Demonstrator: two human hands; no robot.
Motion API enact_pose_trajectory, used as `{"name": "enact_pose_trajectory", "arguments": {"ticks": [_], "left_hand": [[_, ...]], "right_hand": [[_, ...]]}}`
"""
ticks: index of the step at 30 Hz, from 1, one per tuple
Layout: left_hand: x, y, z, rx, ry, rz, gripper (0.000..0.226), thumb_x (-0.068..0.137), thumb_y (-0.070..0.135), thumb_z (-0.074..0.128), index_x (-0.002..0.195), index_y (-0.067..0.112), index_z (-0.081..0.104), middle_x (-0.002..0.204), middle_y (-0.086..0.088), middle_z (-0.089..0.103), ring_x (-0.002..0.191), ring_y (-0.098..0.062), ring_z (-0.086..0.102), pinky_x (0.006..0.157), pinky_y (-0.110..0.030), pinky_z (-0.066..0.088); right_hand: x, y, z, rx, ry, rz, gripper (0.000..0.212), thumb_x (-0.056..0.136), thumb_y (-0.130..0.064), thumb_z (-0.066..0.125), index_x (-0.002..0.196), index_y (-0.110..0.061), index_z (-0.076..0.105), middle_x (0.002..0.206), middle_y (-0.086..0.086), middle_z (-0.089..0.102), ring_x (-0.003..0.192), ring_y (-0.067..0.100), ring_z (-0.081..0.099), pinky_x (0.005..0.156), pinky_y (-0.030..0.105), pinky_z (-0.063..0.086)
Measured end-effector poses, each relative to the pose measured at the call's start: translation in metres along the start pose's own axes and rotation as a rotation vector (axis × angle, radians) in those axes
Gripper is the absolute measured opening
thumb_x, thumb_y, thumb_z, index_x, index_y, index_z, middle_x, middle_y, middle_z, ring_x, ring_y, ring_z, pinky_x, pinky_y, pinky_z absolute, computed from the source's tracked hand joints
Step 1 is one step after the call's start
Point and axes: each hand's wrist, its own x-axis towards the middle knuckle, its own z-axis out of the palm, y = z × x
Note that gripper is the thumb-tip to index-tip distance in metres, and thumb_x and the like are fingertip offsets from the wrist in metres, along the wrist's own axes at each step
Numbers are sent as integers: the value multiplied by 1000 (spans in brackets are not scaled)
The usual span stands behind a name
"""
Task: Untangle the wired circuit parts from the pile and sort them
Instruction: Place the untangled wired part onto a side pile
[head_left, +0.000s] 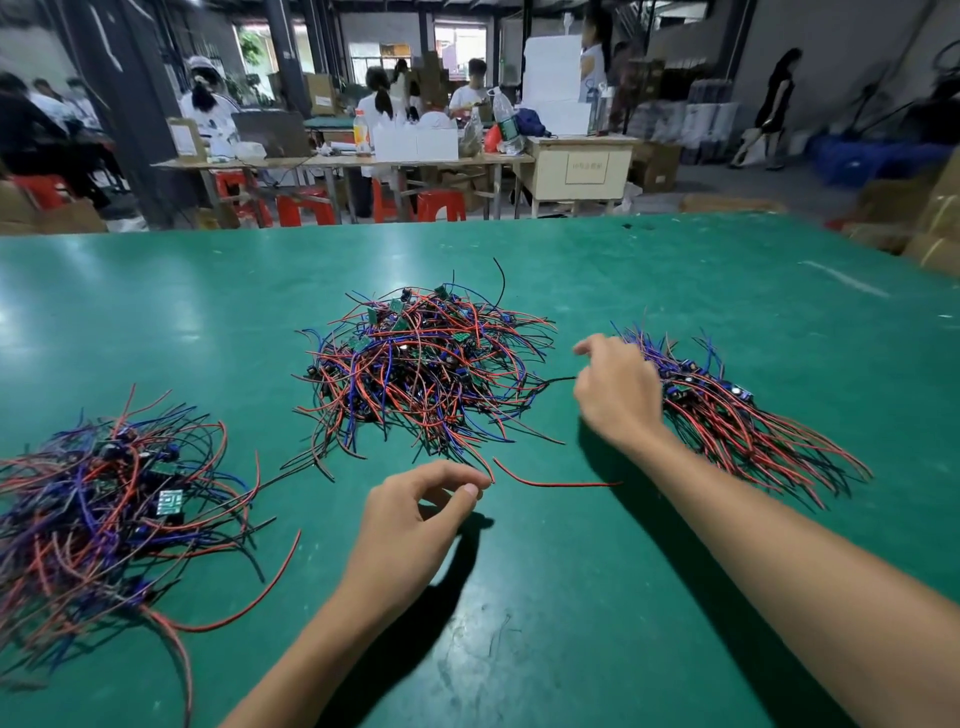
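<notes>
On green table (675, 291): 3 wire piles (426, 364) (center tangled), 2 hands (410, 525).

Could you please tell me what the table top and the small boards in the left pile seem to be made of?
Table top: probably a rubber or vinyl mat, green and semi-matte, with soft glare and pale scuffs. Board in the left pile: looks like rigid green circuit laminate with pale, shiny metal traces; its wires appear to have glossy red, blue and black plastic insulation.
</notes>
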Motion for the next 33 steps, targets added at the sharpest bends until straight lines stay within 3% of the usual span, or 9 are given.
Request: {"name": "enact_pose_trajectory", "arguments": {"ticks": [5, 9, 13, 18, 22, 27, 29, 30, 33], "left_hand": [[0, 0, 0, 3, 10, 4, 20, 93, 14, 70, 84, 29, 79, 72, -2, 73, 61, -6, 57, 56, -13, 41], [0, -3, 3, -2, -3, 10, 18, 93, 15, 70, 85, 29, 79, 73, -7, 72, 63, -15, 59, 63, -26, 47], [0, -4, 4, -19, -14, 10, 18, 93, 14, 70, 85, 27, 79, 75, -10, 73, 76, -35, 65, 75, -43, 56], [0, -6, 1, -18, -8, 9, 20, 93, 15, 69, 85, 31, 79, 75, -11, 73, 75, -37, 64, 74, -44, 55], [1, -5, 0, -15, -14, 10, 18, 94, 16, 70, 86, 29, 79, 73, -13, 71, 63, -22, 58, 69, -39, 52], [0, -5, 0, 3, -16, 19, 16, 93, 18, 70, 86, 29, 79, 65, -16, 65, 59, -15, 51, 61, -28, 39], [0, -4, 0, 11, -10, 25, 16, 93, 18, 70, 85, 30, 79, 62, -13, 65, 58, -12, 50, 56, -23, 37], [0, -4, 0, 12, -8, 27, 16, 93, 18, 70, 85, 29, 79, 62, -12, 65, 57, -12, 50, 55, -20, 36], [0, -3, 1, 16, -7, 31, 16, 93, 18, 70, 85, 29, 79, 60, -12, 63, 54, -10, 48, 52, -18, 34]], "right_hand": [[23, 63, -34, -324, -204, 181, 30, 95, -22, 54, 119, -13, 70, 127, 16, 64, 125, 35, 51, 98, 39, 43], [26, 77, -47, -175, -221, 148, 26, 92, -22, 59, 110, -28, 77, 112, 15, 72, 119, 35, 58, 91, 41, 51], [36, 81, -51, 23, -87, 197, 28, 99, -24, 51, 116, -14, 71, 121, 20, 68, 116, 40, 60, 92, 44, 50], [37, 95, -49, -90, -347, 309, 26, 92, -24, 63, 114, -15, 74, 119, 18, 68, 112, 37, 62, 89, 38, 52], [32, 95, -50, -28, -213, 279, 25, 89, -15, 64, 106, -25, 79, 113, 15, 73, 110, 36, 65, 87, 38, 52], [41, 97, -60, 183, -53, 382, 28, 95, -17, 53, 109, -16, 78, 104, 21, 74, 97, 40, 68, 86, 41, 55], [50, 97, -64, 423, -83, 526, 28, 96, -12, 51, 109, -3, 73, 101, 20, 73, 78, 34, 70, 76, 39, 61], [53, 95, -67, 558, -106, 612, 24, 97, -9, 50, 110, 2, 68, 97, 19, 70, 66, 27, 65, 61, 31, 59], [59, 93, -74, 883, -274, 775, 9, 104, -7, 45, 101, -4, 53, 79, 9, 56, 49, 9, 38, 32, 12, 32]]}}
